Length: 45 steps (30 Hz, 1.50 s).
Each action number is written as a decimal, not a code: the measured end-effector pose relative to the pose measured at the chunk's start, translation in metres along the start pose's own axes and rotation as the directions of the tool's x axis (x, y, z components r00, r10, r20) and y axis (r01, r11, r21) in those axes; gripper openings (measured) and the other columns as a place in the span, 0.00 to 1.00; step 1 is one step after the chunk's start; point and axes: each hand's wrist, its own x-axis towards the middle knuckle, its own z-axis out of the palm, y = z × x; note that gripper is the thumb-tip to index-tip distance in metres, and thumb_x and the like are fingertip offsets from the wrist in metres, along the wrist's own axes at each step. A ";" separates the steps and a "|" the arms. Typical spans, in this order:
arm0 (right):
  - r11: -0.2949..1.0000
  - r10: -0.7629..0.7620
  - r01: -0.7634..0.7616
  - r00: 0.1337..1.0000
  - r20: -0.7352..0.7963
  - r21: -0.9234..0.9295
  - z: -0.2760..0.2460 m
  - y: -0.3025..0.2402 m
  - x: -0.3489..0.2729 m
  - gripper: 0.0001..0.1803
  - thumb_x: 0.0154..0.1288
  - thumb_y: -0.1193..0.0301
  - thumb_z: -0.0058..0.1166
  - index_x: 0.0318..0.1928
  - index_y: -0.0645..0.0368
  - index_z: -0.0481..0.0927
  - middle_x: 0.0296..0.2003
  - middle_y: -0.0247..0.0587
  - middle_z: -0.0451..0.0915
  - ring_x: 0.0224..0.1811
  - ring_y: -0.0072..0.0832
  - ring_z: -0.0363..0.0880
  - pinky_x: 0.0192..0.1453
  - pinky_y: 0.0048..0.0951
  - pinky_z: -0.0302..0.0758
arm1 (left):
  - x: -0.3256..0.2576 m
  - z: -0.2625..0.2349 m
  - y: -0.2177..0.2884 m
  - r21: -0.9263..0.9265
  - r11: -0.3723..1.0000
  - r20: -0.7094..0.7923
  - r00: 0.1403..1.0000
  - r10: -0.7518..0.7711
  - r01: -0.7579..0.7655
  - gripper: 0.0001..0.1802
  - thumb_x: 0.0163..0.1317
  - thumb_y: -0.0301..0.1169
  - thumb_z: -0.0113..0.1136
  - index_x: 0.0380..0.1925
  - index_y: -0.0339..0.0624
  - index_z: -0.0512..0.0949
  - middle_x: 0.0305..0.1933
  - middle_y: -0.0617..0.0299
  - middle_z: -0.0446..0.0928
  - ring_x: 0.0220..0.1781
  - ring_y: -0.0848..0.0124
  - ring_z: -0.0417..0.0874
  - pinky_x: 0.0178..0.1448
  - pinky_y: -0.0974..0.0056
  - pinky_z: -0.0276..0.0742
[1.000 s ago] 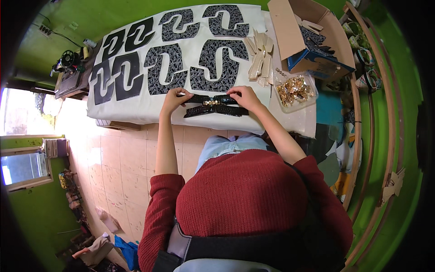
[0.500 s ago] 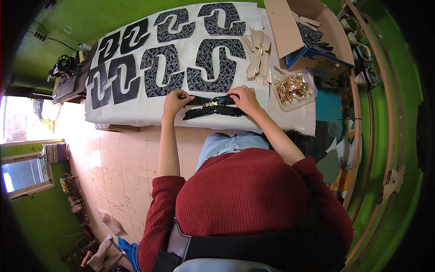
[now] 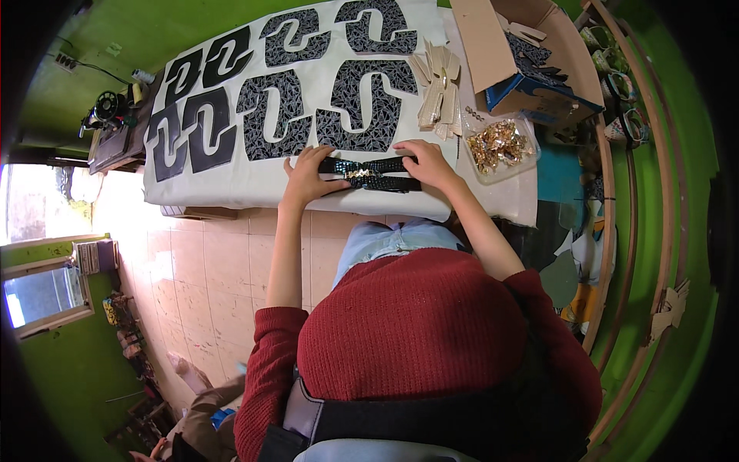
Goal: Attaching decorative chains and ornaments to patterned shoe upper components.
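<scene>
Grips the nine o'clock end of the black straps (image 3: 381,165) between fingers and thumb of the left hand (image 3: 308,177). Curls the right hand (image 3: 427,165) at their three o'clock end; cannot tell whether closed on it. Has them near the white cloth's (image 3: 231,185) six o'clock edge, a patterned cutout (image 3: 392,123) at twelve.

On our left we see a dark wheeled machine (image 3: 109,108) on a wooden stand (image 3: 123,151), near a wall socket (image 3: 66,61). Below the bright opening (image 3: 27,200), stacked books (image 3: 96,254) sit beside a framed pane (image 3: 46,291). Pale tiles (image 3: 217,266) cover our floor. To our right, we have colourful footwear (image 3: 637,125) beside a wooden rail (image 3: 665,223), where a beige scrap (image 3: 670,310) lies draped.
</scene>
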 end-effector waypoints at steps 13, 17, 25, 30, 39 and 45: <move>0.952 -0.052 0.093 0.988 0.146 -0.291 0.019 -0.033 -0.019 0.51 0.37 0.55 0.70 0.65 0.50 0.61 0.61 0.38 0.67 0.68 0.36 0.58 0.67 0.56 0.46 | 0.006 0.021 0.002 0.073 0.978 0.147 0.972 0.182 -0.194 0.61 0.19 0.46 0.79 0.63 0.59 0.62 0.67 0.63 0.61 0.71 0.61 0.55 0.66 0.30 0.40; 0.966 -0.013 0.059 0.983 0.181 -0.251 0.006 -0.038 -0.022 0.53 0.36 0.56 0.70 0.66 0.50 0.60 0.61 0.40 0.67 0.68 0.36 0.57 0.67 0.56 0.45 | -0.011 0.010 -0.013 0.027 1.000 0.059 0.998 0.003 -0.005 0.67 0.16 0.46 0.80 0.66 0.60 0.57 0.69 0.61 0.58 0.73 0.56 0.51 0.65 0.30 0.43; 0.952 0.014 0.026 0.992 0.128 -0.305 0.011 -0.028 -0.025 0.52 0.37 0.55 0.68 0.65 0.49 0.59 0.60 0.39 0.67 0.67 0.34 0.58 0.65 0.60 0.47 | -0.038 0.000 -0.036 0.043 0.970 -0.034 0.971 -0.238 0.240 0.64 0.21 0.42 0.81 0.66 0.57 0.57 0.71 0.57 0.53 0.73 0.53 0.47 0.66 0.32 0.45; 0.959 0.021 0.016 0.991 0.129 -0.283 0.005 -0.032 -0.030 0.50 0.38 0.56 0.68 0.65 0.47 0.60 0.61 0.38 0.67 0.68 0.35 0.58 0.65 0.60 0.46 | -0.044 0.017 -0.021 0.019 0.981 -0.034 0.981 -0.191 0.192 0.60 0.27 0.45 0.79 0.66 0.56 0.57 0.72 0.55 0.51 0.73 0.52 0.46 0.66 0.32 0.43; 0.958 0.034 -0.024 0.999 0.029 -0.286 0.006 -0.026 -0.049 0.45 0.41 0.57 0.66 0.64 0.45 0.62 0.62 0.34 0.65 0.69 0.35 0.54 0.65 0.59 0.46 | -0.050 0.048 0.008 0.005 0.982 -0.188 0.965 -0.184 0.188 0.49 0.37 0.45 0.74 0.63 0.55 0.62 0.72 0.56 0.51 0.73 0.50 0.47 0.64 0.30 0.43; 0.975 -0.008 -0.017 0.994 -0.112 -0.224 0.003 -0.024 -0.066 0.32 0.44 0.59 0.65 0.54 0.47 0.75 0.61 0.34 0.67 0.69 0.35 0.55 0.65 0.51 0.49 | -0.062 0.061 0.014 -0.049 0.982 -0.325 0.926 -0.191 0.185 0.35 0.45 0.40 0.70 0.56 0.55 0.70 0.68 0.60 0.58 0.71 0.54 0.53 0.64 0.35 0.45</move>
